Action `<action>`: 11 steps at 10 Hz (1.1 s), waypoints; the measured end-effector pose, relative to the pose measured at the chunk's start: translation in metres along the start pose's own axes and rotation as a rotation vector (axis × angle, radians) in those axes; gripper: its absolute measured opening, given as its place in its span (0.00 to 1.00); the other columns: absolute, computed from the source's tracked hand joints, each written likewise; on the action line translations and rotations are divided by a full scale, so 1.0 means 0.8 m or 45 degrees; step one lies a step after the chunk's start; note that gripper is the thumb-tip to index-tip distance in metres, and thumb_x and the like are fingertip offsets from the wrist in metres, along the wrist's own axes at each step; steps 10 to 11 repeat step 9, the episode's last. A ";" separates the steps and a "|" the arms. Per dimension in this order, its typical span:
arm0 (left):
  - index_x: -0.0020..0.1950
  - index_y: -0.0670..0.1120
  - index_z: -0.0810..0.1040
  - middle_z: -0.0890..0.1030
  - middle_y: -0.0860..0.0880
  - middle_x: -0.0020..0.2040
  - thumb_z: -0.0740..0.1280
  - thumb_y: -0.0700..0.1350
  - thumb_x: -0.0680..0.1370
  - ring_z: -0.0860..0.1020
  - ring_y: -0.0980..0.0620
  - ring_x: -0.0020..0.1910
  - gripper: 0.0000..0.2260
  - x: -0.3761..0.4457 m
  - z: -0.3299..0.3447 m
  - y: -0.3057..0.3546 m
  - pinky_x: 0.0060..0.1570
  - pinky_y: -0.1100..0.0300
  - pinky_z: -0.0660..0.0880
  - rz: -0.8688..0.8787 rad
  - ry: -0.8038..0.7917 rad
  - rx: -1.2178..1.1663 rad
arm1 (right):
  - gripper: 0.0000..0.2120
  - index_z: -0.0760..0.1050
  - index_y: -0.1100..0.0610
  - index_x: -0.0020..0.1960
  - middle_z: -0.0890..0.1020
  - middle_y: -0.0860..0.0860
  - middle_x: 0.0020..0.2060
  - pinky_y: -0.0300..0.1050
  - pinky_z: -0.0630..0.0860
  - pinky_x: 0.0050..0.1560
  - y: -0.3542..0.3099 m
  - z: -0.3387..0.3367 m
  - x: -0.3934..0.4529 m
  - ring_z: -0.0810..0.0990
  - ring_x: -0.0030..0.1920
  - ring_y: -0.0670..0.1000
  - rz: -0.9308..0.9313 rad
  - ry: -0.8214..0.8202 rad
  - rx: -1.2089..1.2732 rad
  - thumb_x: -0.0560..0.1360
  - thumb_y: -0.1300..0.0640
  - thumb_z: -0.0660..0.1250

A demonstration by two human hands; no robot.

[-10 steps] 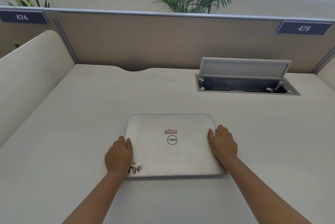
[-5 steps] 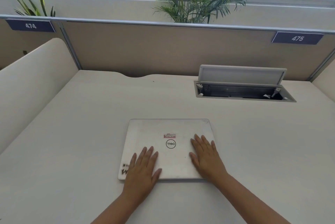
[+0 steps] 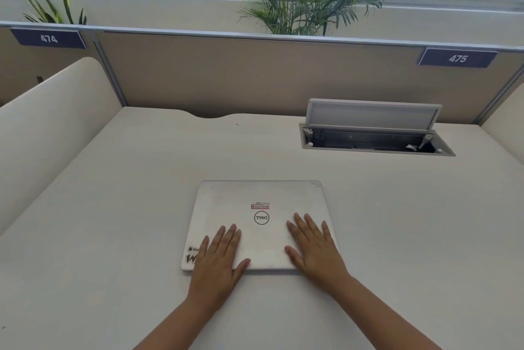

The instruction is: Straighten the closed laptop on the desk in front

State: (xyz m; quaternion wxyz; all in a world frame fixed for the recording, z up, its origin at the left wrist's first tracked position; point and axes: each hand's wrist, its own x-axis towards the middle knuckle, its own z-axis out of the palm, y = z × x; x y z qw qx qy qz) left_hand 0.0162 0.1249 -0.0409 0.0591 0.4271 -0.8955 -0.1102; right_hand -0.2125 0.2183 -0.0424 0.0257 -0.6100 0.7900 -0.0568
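Closed Dell laptop (image 3: 261,225) lies at desk (image 3: 113,222) centre, roughly square. Left hand (image 3: 218,261) and right hand (image 3: 314,247) press flat at 6 o'clock edge, grip wide, holding nothing. Risk: uneven push re-skews it.

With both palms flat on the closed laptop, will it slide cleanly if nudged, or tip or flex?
The laptop lies flat and thin on the smooth desk, so it should slide, not tip. Its closed shell looks rigid. The left hand and right hand press flat, ungripped, so palms may slip.
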 end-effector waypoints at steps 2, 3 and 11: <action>0.69 0.48 0.67 0.72 0.50 0.69 0.43 0.61 0.78 0.58 0.55 0.72 0.28 0.000 0.002 0.001 0.71 0.59 0.42 0.005 0.053 0.032 | 0.27 0.64 0.50 0.69 0.72 0.48 0.68 0.50 0.44 0.69 -0.002 0.000 0.000 0.62 0.70 0.50 0.009 -0.004 0.019 0.78 0.39 0.40; 0.72 0.49 0.61 0.55 0.55 0.76 0.43 0.62 0.78 0.42 0.60 0.75 0.28 0.002 0.007 0.002 0.71 0.59 0.41 -0.003 0.145 0.052 | 0.27 0.62 0.50 0.71 0.68 0.47 0.70 0.49 0.45 0.70 -0.003 -0.002 -0.003 0.65 0.71 0.51 -0.004 0.040 0.035 0.78 0.39 0.41; 0.76 0.45 0.47 0.39 0.52 0.77 0.41 0.61 0.78 0.42 0.53 0.76 0.31 0.139 -0.143 0.029 0.73 0.49 0.43 0.190 0.733 0.316 | 0.35 0.54 0.63 0.74 0.54 0.56 0.74 0.52 0.47 0.74 0.028 -0.154 0.082 0.44 0.76 0.53 0.050 0.750 -0.070 0.78 0.38 0.44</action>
